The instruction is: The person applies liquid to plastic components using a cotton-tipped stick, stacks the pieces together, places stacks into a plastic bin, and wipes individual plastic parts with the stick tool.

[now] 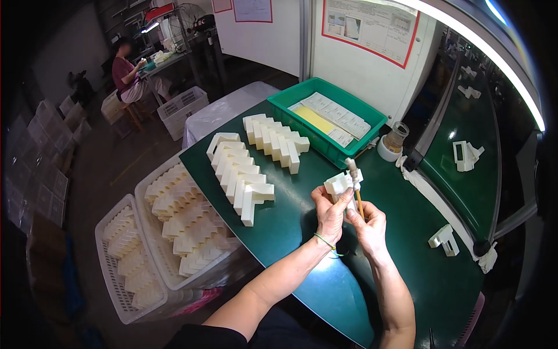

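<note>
My left hand point(330, 216) is closed around a white plastic part point(336, 184), held above the green table. In my right hand point(369, 228) is a thin wooden stick point(360, 205) whose upper end carries a pale, wrapped-looking tip. The stick stands nearly upright against the right side of the part, and the fingers of both hands almost meet there. My fingers hide much of the part's lower side. To the left, similar white parts point(237, 168) lie nested in a row, with a second row point(273, 136) behind them.
A green tray point(358, 145) with paper sheets stands at the back, beside a glass jar point(397, 136) in a white holder. One loose white part point(444, 240) lies at right; another point(465, 156) is on the green belt point(459, 198). Filled crates point(165, 278) stand left; a person point(125, 72) sits beyond.
</note>
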The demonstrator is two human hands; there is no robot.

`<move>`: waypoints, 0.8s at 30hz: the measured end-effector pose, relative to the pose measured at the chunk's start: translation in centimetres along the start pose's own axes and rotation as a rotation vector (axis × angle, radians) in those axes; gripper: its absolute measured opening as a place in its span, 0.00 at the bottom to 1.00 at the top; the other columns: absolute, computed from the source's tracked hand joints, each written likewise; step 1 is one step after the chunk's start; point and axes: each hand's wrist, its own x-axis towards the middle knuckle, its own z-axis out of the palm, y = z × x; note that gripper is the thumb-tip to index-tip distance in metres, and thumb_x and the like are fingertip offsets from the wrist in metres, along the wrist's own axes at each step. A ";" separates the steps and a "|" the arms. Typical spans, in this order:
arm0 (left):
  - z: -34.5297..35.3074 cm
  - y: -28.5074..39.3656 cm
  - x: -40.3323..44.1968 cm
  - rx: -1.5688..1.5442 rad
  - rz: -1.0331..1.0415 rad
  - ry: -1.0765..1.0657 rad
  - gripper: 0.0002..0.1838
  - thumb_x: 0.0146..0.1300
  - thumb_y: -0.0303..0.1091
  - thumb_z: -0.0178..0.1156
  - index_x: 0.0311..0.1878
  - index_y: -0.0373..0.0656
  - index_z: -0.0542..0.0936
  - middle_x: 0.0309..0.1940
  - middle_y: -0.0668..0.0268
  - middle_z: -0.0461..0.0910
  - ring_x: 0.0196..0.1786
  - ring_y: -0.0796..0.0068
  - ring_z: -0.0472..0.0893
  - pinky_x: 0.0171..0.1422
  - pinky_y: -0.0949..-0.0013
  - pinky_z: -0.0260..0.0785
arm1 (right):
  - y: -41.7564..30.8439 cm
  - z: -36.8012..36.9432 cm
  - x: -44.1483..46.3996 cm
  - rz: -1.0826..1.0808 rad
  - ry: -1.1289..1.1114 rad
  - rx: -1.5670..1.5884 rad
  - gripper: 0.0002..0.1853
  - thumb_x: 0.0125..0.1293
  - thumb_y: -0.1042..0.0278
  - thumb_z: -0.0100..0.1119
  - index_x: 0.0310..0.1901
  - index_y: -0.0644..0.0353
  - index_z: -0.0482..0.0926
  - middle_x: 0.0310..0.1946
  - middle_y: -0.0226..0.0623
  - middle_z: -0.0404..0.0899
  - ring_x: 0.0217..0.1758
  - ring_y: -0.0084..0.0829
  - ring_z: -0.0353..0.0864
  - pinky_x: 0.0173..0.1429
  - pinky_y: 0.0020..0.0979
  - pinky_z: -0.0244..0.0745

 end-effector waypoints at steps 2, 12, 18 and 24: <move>0.0 0.9 -0.1 0.071 0.026 0.035 0.31 0.60 0.32 0.65 0.56 0.39 0.54 0.50 0.57 0.67 0.51 0.72 0.72 0.56 0.71 0.67 | 0.1 0.8 0.1 0.047 -0.025 0.013 0.14 0.60 0.70 0.63 0.44 0.70 0.79 0.32 0.36 0.83 0.36 0.23 0.79 0.45 0.26 0.74; -8.6 8.1 -7.8 0.508 0.626 0.066 0.39 0.48 0.26 0.64 0.64 0.43 0.57 0.67 0.60 0.53 0.70 0.64 0.52 0.70 0.52 0.43 | -1.4 8.8 -3.1 0.360 -0.256 0.279 0.09 0.64 0.70 0.57 0.41 0.66 0.77 0.20 0.23 0.70 0.16 0.12 0.59 0.18 0.19 0.52; -14.0 8.7 -10.9 0.590 0.492 0.160 0.34 0.48 0.23 0.62 0.60 0.41 0.59 0.64 0.57 0.54 0.67 0.64 0.56 0.70 0.53 0.49 | -0.7 15.7 -3.3 0.365 -0.298 0.341 0.08 0.65 0.71 0.55 0.42 0.65 0.75 0.20 0.24 0.68 0.15 0.13 0.58 0.16 0.21 0.50; -14.3 9.0 -10.5 0.581 0.487 0.126 0.32 0.48 0.22 0.60 0.59 0.41 0.61 0.64 0.58 0.55 0.66 0.65 0.58 0.69 0.54 0.51 | -0.3 17.6 -2.9 0.303 -0.288 0.267 0.11 0.64 0.69 0.59 0.44 0.67 0.77 0.26 0.29 0.75 0.24 0.17 0.67 0.26 0.21 0.62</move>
